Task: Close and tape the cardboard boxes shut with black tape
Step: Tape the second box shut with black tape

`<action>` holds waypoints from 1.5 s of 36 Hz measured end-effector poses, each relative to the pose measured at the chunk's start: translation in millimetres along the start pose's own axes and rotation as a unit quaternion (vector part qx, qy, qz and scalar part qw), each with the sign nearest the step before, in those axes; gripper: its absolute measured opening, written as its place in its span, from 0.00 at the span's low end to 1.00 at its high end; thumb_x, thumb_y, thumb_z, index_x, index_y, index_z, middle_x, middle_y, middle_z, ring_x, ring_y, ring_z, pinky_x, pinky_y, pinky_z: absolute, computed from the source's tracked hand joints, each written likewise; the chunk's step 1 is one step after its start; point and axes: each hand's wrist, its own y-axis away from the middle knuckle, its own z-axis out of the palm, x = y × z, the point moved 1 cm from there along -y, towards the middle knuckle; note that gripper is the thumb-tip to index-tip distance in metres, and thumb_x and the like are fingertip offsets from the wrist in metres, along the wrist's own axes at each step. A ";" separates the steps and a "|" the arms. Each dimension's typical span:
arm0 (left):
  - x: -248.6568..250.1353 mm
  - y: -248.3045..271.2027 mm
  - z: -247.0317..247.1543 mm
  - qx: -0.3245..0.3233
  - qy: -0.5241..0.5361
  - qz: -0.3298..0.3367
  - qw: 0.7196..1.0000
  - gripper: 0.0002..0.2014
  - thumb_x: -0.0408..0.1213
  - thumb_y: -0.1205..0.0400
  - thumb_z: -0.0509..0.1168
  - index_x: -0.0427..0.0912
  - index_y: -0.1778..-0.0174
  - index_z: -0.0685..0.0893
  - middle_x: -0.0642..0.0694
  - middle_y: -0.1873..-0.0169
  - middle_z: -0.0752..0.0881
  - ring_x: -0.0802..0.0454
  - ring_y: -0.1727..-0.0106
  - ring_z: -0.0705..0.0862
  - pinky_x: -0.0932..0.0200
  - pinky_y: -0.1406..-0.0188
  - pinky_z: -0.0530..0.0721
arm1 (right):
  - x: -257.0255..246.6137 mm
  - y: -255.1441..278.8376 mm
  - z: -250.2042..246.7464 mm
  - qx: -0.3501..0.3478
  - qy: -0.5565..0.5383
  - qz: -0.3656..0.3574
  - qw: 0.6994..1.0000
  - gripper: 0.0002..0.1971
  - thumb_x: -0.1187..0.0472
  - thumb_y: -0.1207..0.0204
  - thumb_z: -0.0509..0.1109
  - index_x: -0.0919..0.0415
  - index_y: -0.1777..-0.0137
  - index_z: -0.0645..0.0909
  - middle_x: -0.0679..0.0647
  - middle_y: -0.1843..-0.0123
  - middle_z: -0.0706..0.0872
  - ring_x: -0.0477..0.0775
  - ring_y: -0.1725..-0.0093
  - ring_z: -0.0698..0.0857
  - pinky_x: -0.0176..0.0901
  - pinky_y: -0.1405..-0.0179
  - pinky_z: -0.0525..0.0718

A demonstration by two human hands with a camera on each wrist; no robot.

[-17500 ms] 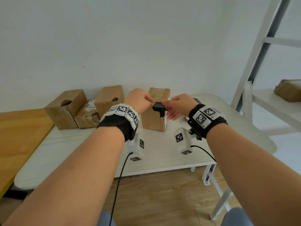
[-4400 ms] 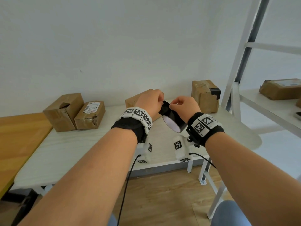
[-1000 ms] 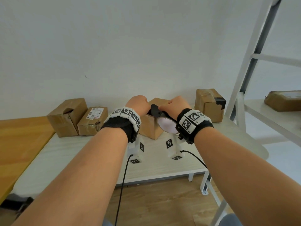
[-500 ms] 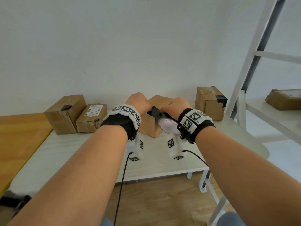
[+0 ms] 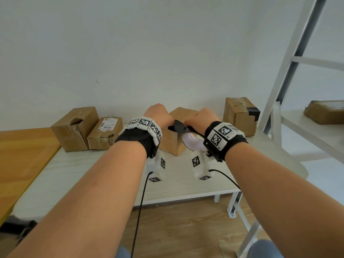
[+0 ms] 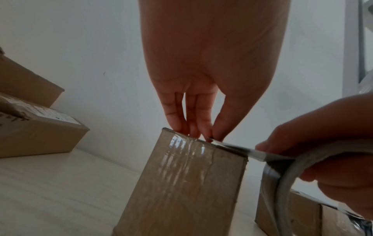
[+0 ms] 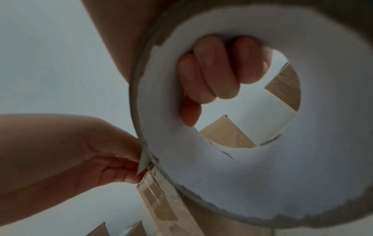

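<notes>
1. Four cardboard boxes on the pale counter (image 5: 78, 175): centre box (image 5: 174, 140), under both hands; taped box (image 5: 240, 116), far right, black strip on its corner; two boxes (image 5: 87, 129) side by side, far left.
2. Left hand (image 5: 158, 116): fingers (image 6: 193, 121) pinched together on the free end of the tape, pressing it at the centre box's top edge.
3. Right hand (image 5: 199, 118): fingers (image 7: 214, 70) curled through the core of the black tape roll (image 5: 191, 140), held just beside the box, strip stretched between.
</notes>
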 end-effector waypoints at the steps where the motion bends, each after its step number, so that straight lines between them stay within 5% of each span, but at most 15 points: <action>1: -0.6 -0.3 -0.1 0.000 0.003 0.000 1.000 0.22 0.29 0.26 0.66 0.41 0.80 0.60 0.45 0.80 0.62 0.50 0.80 0.60 0.62 0.80 0.56 | -0.4 0.8 0.1 0.001 -0.001 0.000 1.000 0.15 0.61 0.32 0.70 0.59 0.75 0.68 0.53 0.75 0.71 0.52 0.76 0.70 0.37 0.77 0.66; 16: 0.5 1.3 -0.4 -0.011 -0.004 -0.012 1.000 0.21 0.30 0.27 0.66 0.41 0.79 0.61 0.46 0.80 0.63 0.51 0.79 0.61 0.61 0.80 0.58 | -6.8 17.7 -4.1 -0.004 0.019 -0.015 1.000 0.17 0.64 0.30 0.67 0.59 0.76 0.65 0.53 0.75 0.68 0.52 0.76 0.67 0.38 0.77 0.62; 21: 1.4 3.0 -1.2 -0.010 -0.009 -0.015 1.000 0.21 0.31 0.27 0.67 0.41 0.79 0.62 0.46 0.80 0.63 0.51 0.80 0.62 0.61 0.80 0.59 | -10.8 32.0 -7.7 -0.023 0.068 -0.055 0.996 0.18 0.64 0.22 0.64 0.58 0.74 0.66 0.53 0.72 0.71 0.56 0.66 0.74 0.39 0.72 0.68; 32: 3.7 6.7 1.3 -0.015 -0.021 -0.005 1.000 0.21 0.32 0.23 0.67 0.41 0.78 0.64 0.46 0.78 0.65 0.52 0.78 0.64 0.63 0.79 0.59 | -9.4 38.7 -4.5 -0.025 0.050 -0.048 0.997 0.18 0.63 0.21 0.64 0.57 0.72 0.66 0.51 0.71 0.71 0.49 0.70 0.72 0.36 0.72 0.68; 37: -0.2 5.2 5.9 -0.018 -0.008 0.012 1.000 0.15 0.31 0.24 0.66 0.39 0.75 0.71 0.45 0.75 0.72 0.51 0.74 0.71 0.63 0.77 0.65 | -6.6 32.9 0.1 -0.028 0.043 -0.035 0.998 0.17 0.62 0.21 0.65 0.55 0.71 0.66 0.50 0.70 0.72 0.54 0.62 0.76 0.39 0.67 0.71; 40: -2.1 8.1 2.6 0.009 0.021 0.039 0.999 0.03 0.29 0.25 0.67 0.38 0.60 0.78 0.43 0.62 0.79 0.47 0.62 0.78 0.62 0.70 0.72 | -6.9 35.8 -0.6 -0.022 0.037 -0.042 0.998 0.17 0.63 0.22 0.65 0.56 0.72 0.66 0.50 0.71 0.72 0.54 0.63 0.76 0.40 0.66 0.72; 43: -1.1 10.2 -0.3 0.028 0.025 0.073 0.997 0.07 0.27 0.24 0.66 0.38 0.51 0.82 0.42 0.51 0.83 0.47 0.52 0.81 0.60 0.58 0.75 | -6.8 35.2 0.5 -0.030 0.038 -0.039 0.998 0.17 0.63 0.21 0.64 0.56 0.71 0.66 0.51 0.70 0.72 0.55 0.63 0.77 0.43 0.60 0.73; 46: 6.9 13.3 1.9 0.000 -0.003 0.119 0.993 0.13 0.25 0.22 0.62 0.39 0.48 0.89 0.43 0.43 0.85 0.44 0.42 0.84 0.61 0.46 0.78 | -4.8 32.5 1.4 -0.022 0.031 -0.036 0.999 0.17 0.63 0.22 0.65 0.56 0.71 0.66 0.51 0.70 0.71 0.52 0.67 0.74 0.41 0.65 0.72; 49: 9.1 16.3 7.9 0.008 -0.018 0.156 0.987 0.17 0.22 0.22 0.61 0.43 0.48 0.91 0.46 0.44 0.87 0.46 0.42 0.84 0.61 0.43 0.79 | -1.5 31.6 1.2 -0.017 0.026 -0.052 0.998 0.18 0.64 0.21 0.63 0.55 0.72 0.64 0.50 0.71 0.70 0.49 0.72 0.70 0.37 0.73 0.67; 54: 0.3 16.8 11.1 0.030 -0.043 0.171 0.984 0.18 0.25 0.20 0.60 0.47 0.44 0.90 0.47 0.45 0.88 0.46 0.44 0.85 0.58 0.42 0.80 | 3.3 31.4 2.8 -0.016 0.015 -0.062 0.998 0.18 0.60 0.21 0.65 0.53 0.72 0.65 0.49 0.71 0.70 0.53 0.67 0.73 0.40 0.68 0.69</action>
